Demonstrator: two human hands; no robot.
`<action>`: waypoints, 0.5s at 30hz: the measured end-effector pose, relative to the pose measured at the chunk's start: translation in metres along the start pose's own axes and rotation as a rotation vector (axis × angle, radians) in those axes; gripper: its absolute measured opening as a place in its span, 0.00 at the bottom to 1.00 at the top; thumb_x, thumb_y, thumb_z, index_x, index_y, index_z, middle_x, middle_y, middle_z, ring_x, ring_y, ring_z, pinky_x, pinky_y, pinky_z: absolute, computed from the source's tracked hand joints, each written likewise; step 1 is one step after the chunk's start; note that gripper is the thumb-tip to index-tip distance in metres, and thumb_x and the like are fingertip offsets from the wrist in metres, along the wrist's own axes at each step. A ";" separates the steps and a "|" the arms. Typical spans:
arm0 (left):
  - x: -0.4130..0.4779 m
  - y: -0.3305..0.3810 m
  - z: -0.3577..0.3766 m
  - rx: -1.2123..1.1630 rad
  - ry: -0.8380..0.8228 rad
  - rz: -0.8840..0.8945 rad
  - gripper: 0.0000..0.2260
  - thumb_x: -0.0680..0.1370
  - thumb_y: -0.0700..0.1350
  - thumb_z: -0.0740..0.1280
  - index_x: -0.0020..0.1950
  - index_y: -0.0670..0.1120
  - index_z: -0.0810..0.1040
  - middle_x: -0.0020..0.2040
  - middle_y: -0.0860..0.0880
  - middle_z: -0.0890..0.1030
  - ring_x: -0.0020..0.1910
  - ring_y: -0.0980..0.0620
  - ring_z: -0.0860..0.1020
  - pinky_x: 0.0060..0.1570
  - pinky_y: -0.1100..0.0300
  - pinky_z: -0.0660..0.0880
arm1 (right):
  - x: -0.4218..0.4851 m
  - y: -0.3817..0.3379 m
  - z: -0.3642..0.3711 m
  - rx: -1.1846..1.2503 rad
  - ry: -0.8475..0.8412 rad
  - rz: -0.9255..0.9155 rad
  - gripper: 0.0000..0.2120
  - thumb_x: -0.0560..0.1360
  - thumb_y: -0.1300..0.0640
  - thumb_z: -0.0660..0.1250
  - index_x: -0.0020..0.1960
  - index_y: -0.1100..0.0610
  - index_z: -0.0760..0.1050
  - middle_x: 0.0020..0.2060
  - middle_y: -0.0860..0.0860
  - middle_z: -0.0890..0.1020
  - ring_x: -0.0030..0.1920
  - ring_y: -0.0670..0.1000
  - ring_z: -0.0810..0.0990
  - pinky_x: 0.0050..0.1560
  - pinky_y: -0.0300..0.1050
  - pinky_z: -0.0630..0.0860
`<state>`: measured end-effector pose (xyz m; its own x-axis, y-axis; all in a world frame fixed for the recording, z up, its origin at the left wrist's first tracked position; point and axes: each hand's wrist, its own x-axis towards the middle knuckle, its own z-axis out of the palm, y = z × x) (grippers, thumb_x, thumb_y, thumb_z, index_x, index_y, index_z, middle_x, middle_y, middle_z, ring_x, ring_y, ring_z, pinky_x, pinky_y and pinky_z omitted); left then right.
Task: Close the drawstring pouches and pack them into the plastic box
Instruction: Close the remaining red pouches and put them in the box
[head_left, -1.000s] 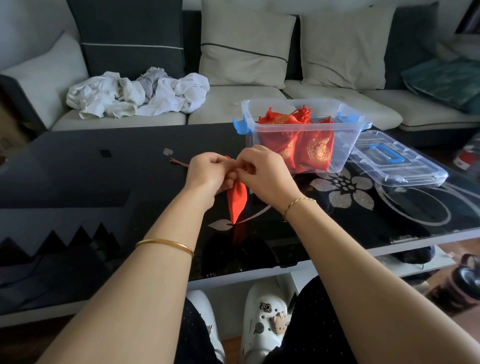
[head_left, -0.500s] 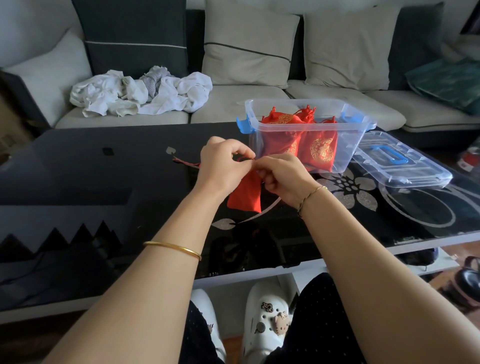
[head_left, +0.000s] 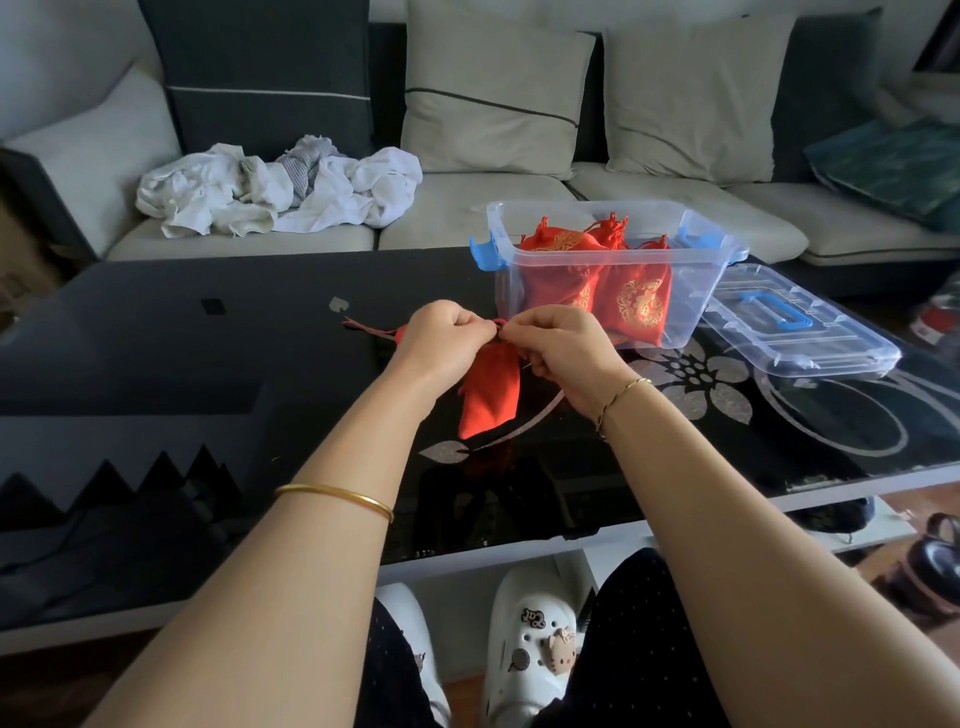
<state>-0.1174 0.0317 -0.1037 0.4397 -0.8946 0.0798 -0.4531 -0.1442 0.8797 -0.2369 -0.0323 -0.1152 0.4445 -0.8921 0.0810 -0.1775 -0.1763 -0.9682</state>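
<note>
1. Drawstring pouch (head_left: 491, 389), plain red side facing the viewer, hangs by its neck between both hands over the near-centre of the black glass table (head_left: 208, 364).
2. Left hand (head_left: 441, 338): fingers curled, pinching the pouch neck.
3. Right hand (head_left: 563, 345): fingers curled, pinching at the same neck. The hands almost touch.
4. Red cord (head_left: 366, 327) trails left from behind the left hand along the glass. Whether it belongs to this pouch cannot be told.
5. Plastic box (head_left: 511, 296) stands just beyond and right of the hands, uncovered. At least three packed pouches (head_left: 636, 301) stand inside, necks gathered.
6. Lid (head_left: 800, 332) lies right of the box, right beside it.
7. Status, as judged: the held pouch is at the cinching stage. Remaining steps are finishing the closure, placing it in the box and probably fitting the lid.
8. Clearance: the box rim sits higher than the hands, so the pouch must rise over the near wall. The left part of the box shows free space. Working room lies left of the hands; the near table edge runs beneath the forearms.
</note>
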 end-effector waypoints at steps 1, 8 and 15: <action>0.000 0.002 -0.001 -0.059 -0.020 -0.067 0.07 0.78 0.46 0.64 0.42 0.45 0.76 0.41 0.50 0.75 0.43 0.52 0.74 0.44 0.58 0.72 | 0.000 0.000 0.000 -0.065 0.019 -0.034 0.07 0.74 0.63 0.67 0.38 0.56 0.78 0.30 0.47 0.75 0.29 0.42 0.70 0.32 0.34 0.68; 0.002 0.003 -0.011 -0.270 -0.008 -0.312 0.10 0.78 0.50 0.63 0.41 0.46 0.74 0.42 0.50 0.77 0.43 0.53 0.75 0.42 0.58 0.72 | 0.000 0.002 0.000 -0.262 0.073 -0.089 0.06 0.75 0.61 0.66 0.44 0.61 0.81 0.38 0.50 0.79 0.40 0.48 0.76 0.46 0.45 0.75; -0.001 0.006 -0.017 -0.551 0.040 -0.423 0.15 0.80 0.48 0.61 0.33 0.47 0.66 0.21 0.54 0.62 0.21 0.57 0.58 0.25 0.64 0.57 | 0.002 0.005 -0.004 -0.197 0.072 -0.054 0.05 0.74 0.62 0.68 0.40 0.56 0.77 0.34 0.46 0.77 0.34 0.43 0.73 0.38 0.38 0.73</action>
<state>-0.1071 0.0388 -0.0907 0.5245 -0.7912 -0.3144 0.2181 -0.2321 0.9479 -0.2404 -0.0365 -0.1184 0.3955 -0.9053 0.1550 -0.3268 -0.2964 -0.8974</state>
